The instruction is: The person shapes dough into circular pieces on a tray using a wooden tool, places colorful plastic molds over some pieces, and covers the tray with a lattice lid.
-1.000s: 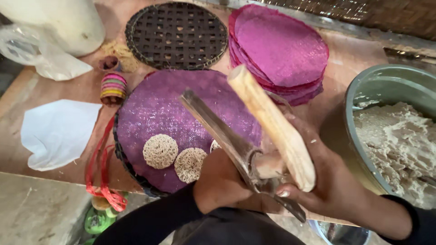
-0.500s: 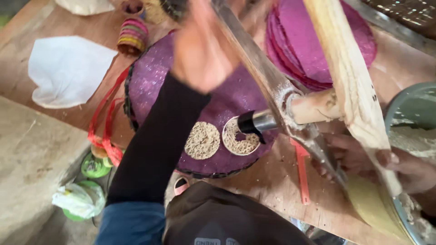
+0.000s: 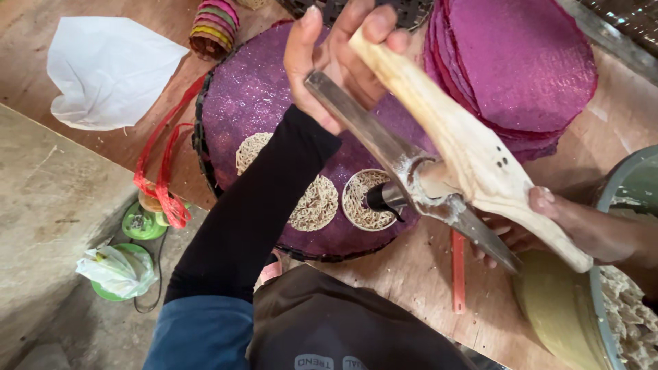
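Two hands on the wooden noodle press [image 3: 473,157] here: left hand [image 3: 336,51] has its fingers clamped round the far handle ends, right hand [image 3: 569,226] grips the near ends, its long axis slanting over the purple tray [image 3: 260,96], nozzle above a noodle coil [image 3: 363,200].

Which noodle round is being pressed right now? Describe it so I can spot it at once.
Find the big purple glittery tray in the middle of the table. Three noodle rounds lie along its near edge; take the rightmost one, directly under the dark nozzle of the wooden press. Unlike the others, it has a pale rim.
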